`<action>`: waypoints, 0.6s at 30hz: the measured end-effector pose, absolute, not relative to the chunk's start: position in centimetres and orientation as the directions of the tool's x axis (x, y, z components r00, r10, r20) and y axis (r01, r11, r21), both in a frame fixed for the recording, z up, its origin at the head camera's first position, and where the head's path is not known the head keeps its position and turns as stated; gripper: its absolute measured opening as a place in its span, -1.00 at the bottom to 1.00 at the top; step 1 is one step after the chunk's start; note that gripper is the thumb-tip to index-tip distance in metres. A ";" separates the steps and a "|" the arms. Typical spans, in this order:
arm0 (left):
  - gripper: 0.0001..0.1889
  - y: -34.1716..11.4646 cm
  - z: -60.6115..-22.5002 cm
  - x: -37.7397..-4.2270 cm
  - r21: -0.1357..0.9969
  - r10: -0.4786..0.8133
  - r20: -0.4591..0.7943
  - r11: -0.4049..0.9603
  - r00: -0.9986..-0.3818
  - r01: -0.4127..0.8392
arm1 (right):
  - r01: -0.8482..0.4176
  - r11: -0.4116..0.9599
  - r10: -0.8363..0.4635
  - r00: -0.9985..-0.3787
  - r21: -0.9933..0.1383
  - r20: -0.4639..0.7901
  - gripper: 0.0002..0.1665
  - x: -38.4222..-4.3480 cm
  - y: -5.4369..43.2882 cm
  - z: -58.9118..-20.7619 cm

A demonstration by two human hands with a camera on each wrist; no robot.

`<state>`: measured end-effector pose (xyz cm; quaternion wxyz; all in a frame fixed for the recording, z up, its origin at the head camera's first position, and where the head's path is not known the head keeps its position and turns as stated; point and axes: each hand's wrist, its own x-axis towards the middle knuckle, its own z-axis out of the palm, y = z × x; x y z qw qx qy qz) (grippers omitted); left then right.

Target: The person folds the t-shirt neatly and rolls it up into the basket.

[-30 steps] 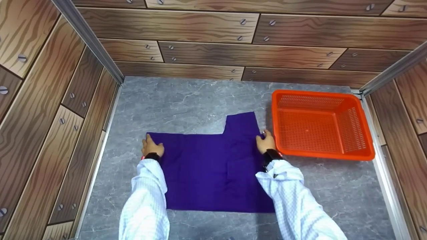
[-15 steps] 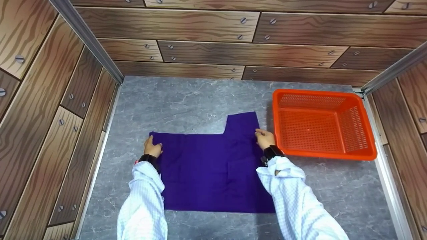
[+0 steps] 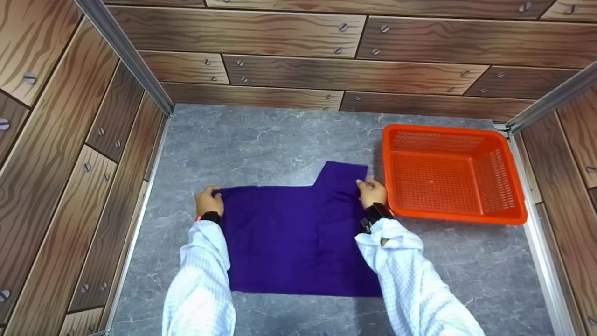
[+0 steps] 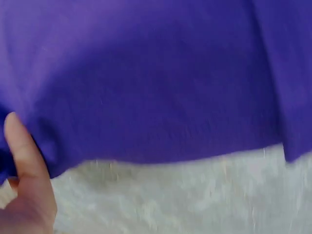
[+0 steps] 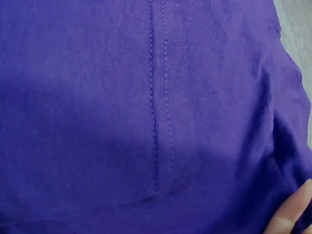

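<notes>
A purple shirt (image 3: pixel 284 238) lies folded on the grey floor in the head view, its short sleeve (image 3: pixel 343 171) sticking out at the top right. My left hand (image 3: pixel 209 201) pinches the shirt's upper left corner; in the left wrist view the thumb (image 4: pixel 27 151) presses over the bunched cloth. On the other side, my right hand (image 3: pixel 373 192) grips the right edge just below the sleeve. The right wrist view has a double row of stitching (image 5: pixel 161 97) down the cloth, gathered folds at the right, and a fingertip (image 5: pixel 292 207) at the lower right corner.
An orange plastic basket (image 3: pixel 459 217) with slotted walls stands right beside my right hand, with nothing in it. Wood-patterned panels (image 3: pixel 280 74) wall in the grey marbled floor (image 3: pixel 242 144) at the back and both sides.
The sleeve end has swung to the right and slightly down under my right hand's grip. My left hand has shifted a little left, now pinching the corner, which has been drawn in.
</notes>
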<state>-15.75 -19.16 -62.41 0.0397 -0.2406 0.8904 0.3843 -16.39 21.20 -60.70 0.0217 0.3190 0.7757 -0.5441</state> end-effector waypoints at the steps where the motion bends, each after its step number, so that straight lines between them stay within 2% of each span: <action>1: -0.74 -19.3 -62.3 -15.7 0.639 -0.407 -0.251 0.612 -0.878 -0.466 | 0.541 0.212 0.466 -0.788 -0.814 -0.402 -0.42 -16.3 21.2 -60.6; 3: -0.78 -19.7 -62.1 -15.7 0.581 -0.408 -0.254 0.660 -0.877 -0.476 | 0.577 0.229 0.462 -0.773 -0.784 -0.435 -0.39 -16.2 21.3 -60.3; 6: -0.81 -20.3 -62.0 -15.4 0.480 -0.368 -0.214 0.767 -0.905 -0.426 | 0.598 0.253 0.479 -0.761 -0.761 -0.438 -0.49 -16.0 21.2 -60.2; 12: -0.81 -21.0 -61.9 -14.2 0.270 -0.176 -0.028 0.946 -0.984 -0.177 | 0.485 0.372 0.526 -0.813 -0.791 -0.251 -0.65 -15.7 20.9 -60.9; 18: -0.79 -21.8 -62.1 -12.9 0.085 0.027 0.182 0.995 -0.983 0.043 | 0.332 0.387 0.499 -0.860 -0.860 -0.108 -0.79 -15.0 20.7 -61.3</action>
